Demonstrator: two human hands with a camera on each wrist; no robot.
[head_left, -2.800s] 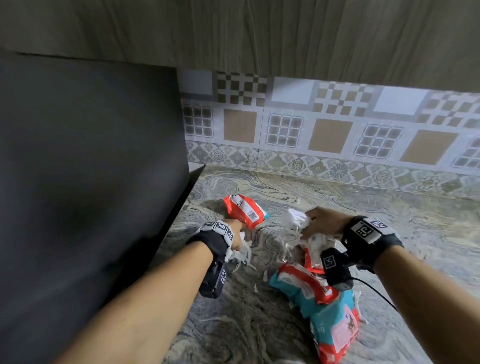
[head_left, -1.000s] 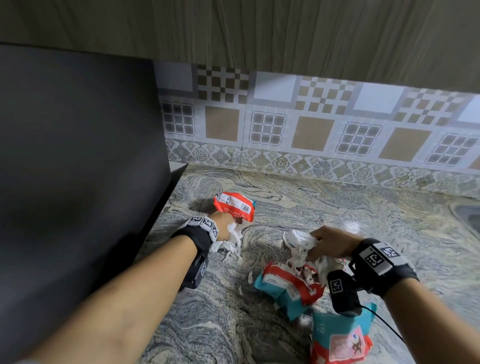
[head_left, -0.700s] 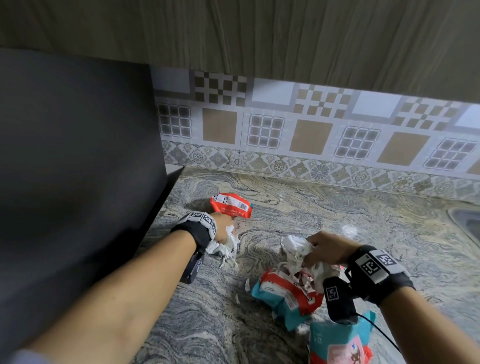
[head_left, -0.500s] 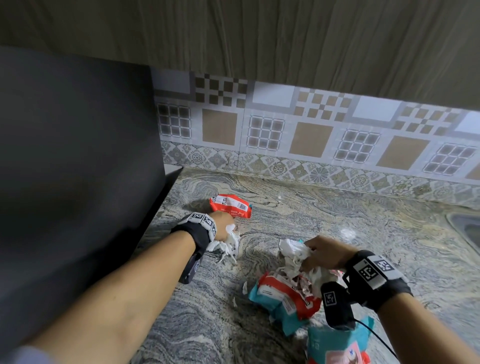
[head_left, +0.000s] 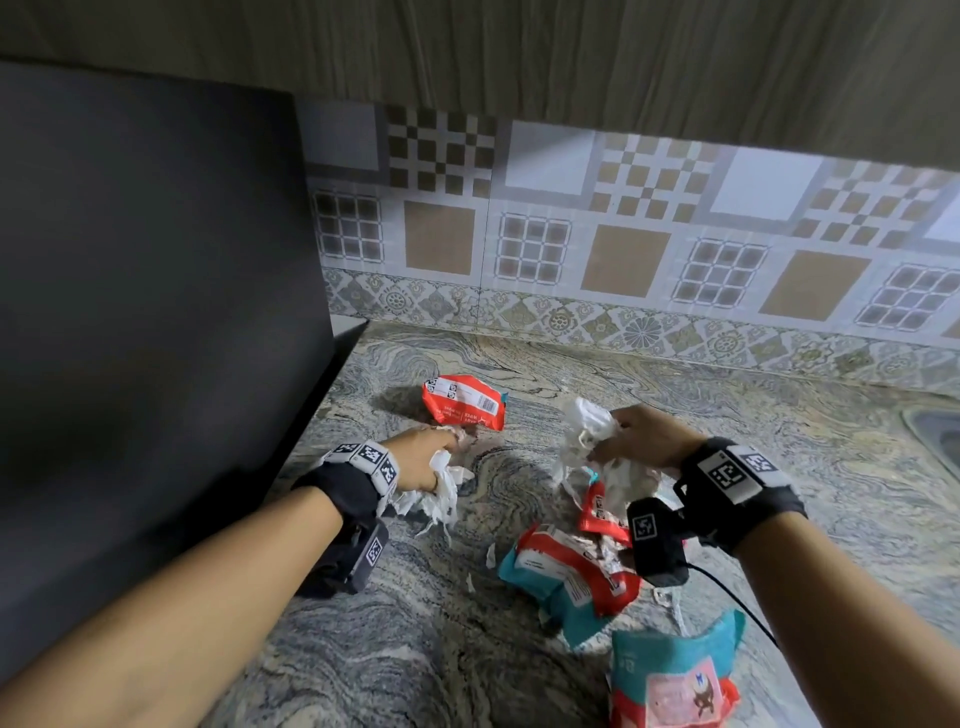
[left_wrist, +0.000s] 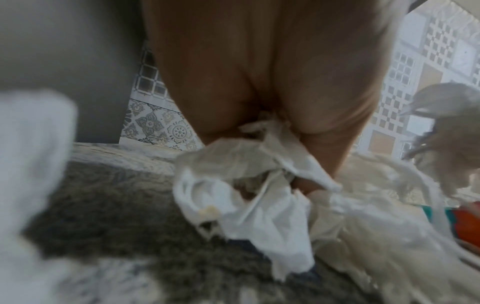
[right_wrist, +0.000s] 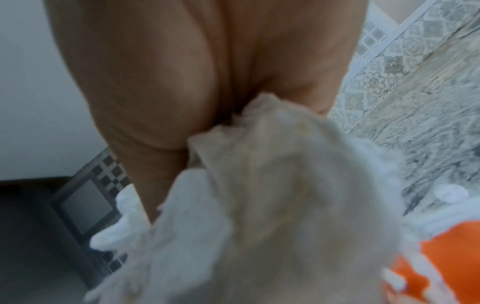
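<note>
Head view: left grip (head_left: 421, 457) is clenched round the left tissue wad (head_left: 439, 493), torn white paper, held low over the marbled worktop (head_left: 779, 415) and just in front of a red wipes packet (head_left: 464, 402) that lies flat, untouched. Right grip (head_left: 641, 434) is curled on the right tissue wad (head_left: 587, 431), raised above a heap of crumpled red-and-teal packets (head_left: 566, 571), with shreds trailing down toward the heap. Left wrist view shows the paper (left_wrist: 246, 195) bunched under my palm, ragged ends hanging free. Right wrist view is blurred, but tissue (right_wrist: 272, 205) fills the space below the palm. Handling, my estimate: almost weightless, soft, no stiffness, compresses to nothing, and tears readily, so pulling on a loose strand would likely leave bits behind. Loose scraps (head_left: 490, 555) already lie on the worktop between the two grips. Best hold is a whole-hand scoop round the bulk of each wad with the tails tucked in. The packets look slick, so I would pinch those at a crumpled fold.
</note>
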